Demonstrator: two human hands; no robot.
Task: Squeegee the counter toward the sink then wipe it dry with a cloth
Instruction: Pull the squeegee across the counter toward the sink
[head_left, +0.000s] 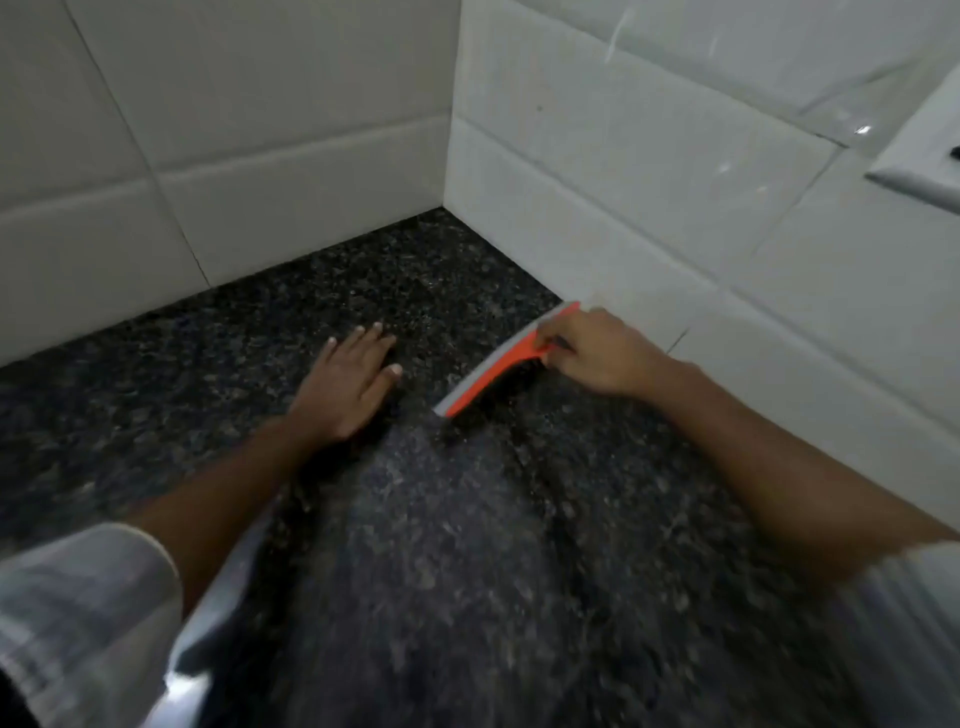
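Observation:
An orange squeegee (498, 364) with a grey blade lies edge-down on the dark speckled granite counter (467, 545), its far end close to the right tiled wall. My right hand (597, 353) grips its handle from the right side. My left hand (348, 384) rests flat on the counter to the left of the squeegee, fingers spread, holding nothing. No sink basin and no cloth show in this view. The picture is blurred.
White tiled walls (623, 182) meet in a corner behind the counter. A white wall socket plate (924, 166) sits at the upper right. A shiny metal edge (208, 623) runs along the counter's lower left.

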